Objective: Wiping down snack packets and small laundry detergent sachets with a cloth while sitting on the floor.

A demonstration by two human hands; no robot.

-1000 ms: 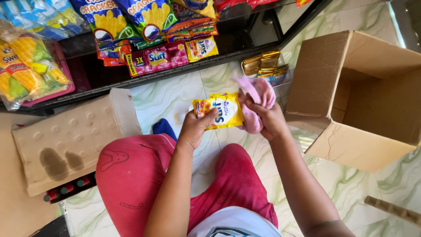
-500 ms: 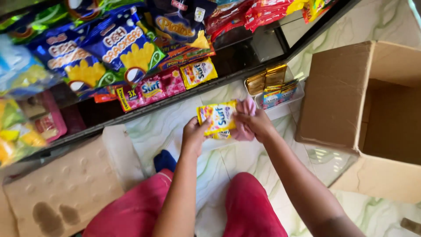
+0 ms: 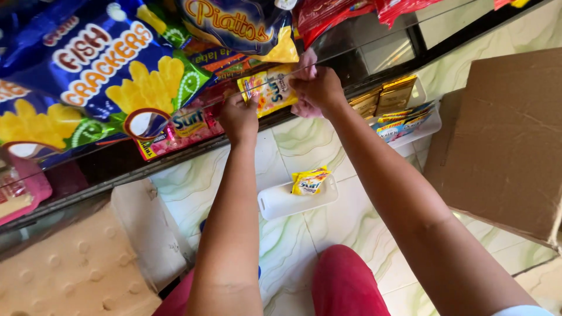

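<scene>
My left hand [image 3: 238, 119] and my right hand [image 3: 317, 88] hold a yellow sachet pack [image 3: 269, 89] up against the front of a glass display shelf [image 3: 374, 55]. My right hand also grips a pink cloth [image 3: 307, 64], bunched behind the fingers. Below my arms, a white tray [image 3: 281, 202] lies on the tiled floor with one yellow sachet [image 3: 310, 181] on it. Pink sachet strips [image 3: 187, 126] sit on the shelf just left of my left hand.
Large blue snack bags [image 3: 99, 76] hang at the upper left. Gold and blue packets [image 3: 392, 102] stand in a tray to the right. An open cardboard box [image 3: 503, 140] stands at the right, a flattened carton [image 3: 76, 269] at the lower left. My red-clad knees [image 3: 345, 281] are below.
Both hands rose from near the floor to the shelf front, carrying the yellow pack and pink cloth. The view tilted up toward the shelf; the white tray came into view.
</scene>
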